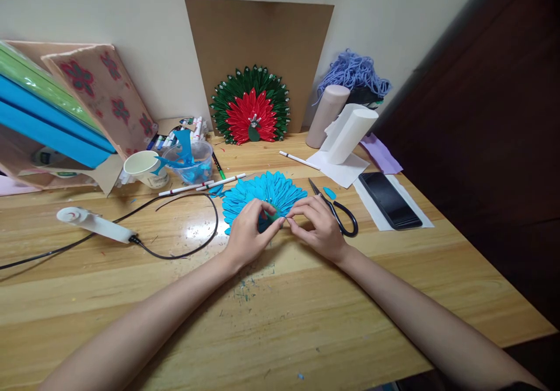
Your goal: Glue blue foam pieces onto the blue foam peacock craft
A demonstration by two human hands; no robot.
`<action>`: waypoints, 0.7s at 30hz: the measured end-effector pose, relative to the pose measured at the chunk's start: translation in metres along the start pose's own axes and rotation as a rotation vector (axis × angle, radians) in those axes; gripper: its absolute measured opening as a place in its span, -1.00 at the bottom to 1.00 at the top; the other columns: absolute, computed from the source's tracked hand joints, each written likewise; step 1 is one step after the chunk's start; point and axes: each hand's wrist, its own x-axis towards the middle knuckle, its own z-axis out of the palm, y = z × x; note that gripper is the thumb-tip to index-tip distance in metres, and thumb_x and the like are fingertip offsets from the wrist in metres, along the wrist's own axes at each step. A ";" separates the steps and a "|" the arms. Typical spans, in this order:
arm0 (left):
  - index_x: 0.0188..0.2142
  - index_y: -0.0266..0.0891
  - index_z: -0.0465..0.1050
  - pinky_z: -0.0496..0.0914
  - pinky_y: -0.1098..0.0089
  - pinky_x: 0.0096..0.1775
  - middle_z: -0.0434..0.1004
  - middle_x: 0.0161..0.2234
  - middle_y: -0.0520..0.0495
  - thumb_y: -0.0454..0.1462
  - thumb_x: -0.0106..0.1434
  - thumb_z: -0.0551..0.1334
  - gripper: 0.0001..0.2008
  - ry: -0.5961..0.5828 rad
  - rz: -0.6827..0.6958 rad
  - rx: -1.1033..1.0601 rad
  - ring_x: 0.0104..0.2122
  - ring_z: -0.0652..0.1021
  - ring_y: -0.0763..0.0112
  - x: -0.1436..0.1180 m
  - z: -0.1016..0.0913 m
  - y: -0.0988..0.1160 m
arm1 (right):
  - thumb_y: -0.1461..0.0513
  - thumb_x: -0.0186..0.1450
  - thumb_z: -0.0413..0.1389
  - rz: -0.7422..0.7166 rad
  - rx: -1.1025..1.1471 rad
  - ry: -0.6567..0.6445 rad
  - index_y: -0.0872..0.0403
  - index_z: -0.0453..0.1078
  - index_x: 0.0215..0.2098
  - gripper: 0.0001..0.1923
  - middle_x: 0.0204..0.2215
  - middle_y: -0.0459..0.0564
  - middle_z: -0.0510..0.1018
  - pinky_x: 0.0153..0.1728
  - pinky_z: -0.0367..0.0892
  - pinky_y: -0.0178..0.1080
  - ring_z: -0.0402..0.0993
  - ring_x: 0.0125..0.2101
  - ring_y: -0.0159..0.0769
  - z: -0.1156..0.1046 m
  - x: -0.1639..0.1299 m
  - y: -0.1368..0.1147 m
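A fan-shaped piece of layered blue petals lies on the wooden table, partly hidden by both hands at its lower edge. My left hand is closed in a pinch on a small green piece in front of the petals. Close beside it, my right hand has thumb and forefinger pressed together at the green piece's right end; whatever sits between those fingertips is too small to tell. Black-handled scissors lie just right of my right hand, near a loose blue petal.
A white glue gun with a black cable lies left. Behind stand a paper cup, a plastic tub of blue scraps and a board behind a red-green petal fan. Right are a white roll and a phone.
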 end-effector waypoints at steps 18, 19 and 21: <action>-0.38 -0.25 0.35 0.29 0.36 -0.26 0.45 -0.38 -0.05 -0.30 0.29 0.04 -0.84 -0.160 0.104 0.004 -0.32 0.42 0.37 0.002 0.001 -0.004 | 0.39 0.22 0.06 -0.149 -0.115 -0.072 0.09 0.37 -0.32 -0.89 -0.38 0.06 0.48 -0.29 0.36 -0.19 0.36 -0.31 -0.24 0.002 -0.002 -0.004; -0.38 -0.25 0.35 0.29 0.37 -0.26 0.45 -0.38 -0.05 -0.30 0.29 0.04 -0.83 -0.162 0.096 0.003 -0.32 0.42 0.37 0.002 0.001 -0.004 | 0.39 0.22 0.05 -0.168 -0.142 -0.079 0.10 0.37 -0.32 -0.89 -0.38 0.07 0.48 -0.30 0.37 -0.19 0.36 -0.31 -0.24 0.002 -0.001 -0.004; -0.39 -0.25 0.36 0.29 0.37 -0.27 0.44 -0.39 -0.05 -0.28 0.29 0.05 -0.83 -0.161 0.083 0.005 -0.33 0.43 0.37 0.002 0.000 -0.003 | 0.39 0.23 0.04 -0.204 -0.189 -0.089 0.10 0.38 -0.34 -0.88 -0.38 0.08 0.48 -0.31 0.38 -0.19 0.36 -0.31 -0.23 0.002 0.000 -0.006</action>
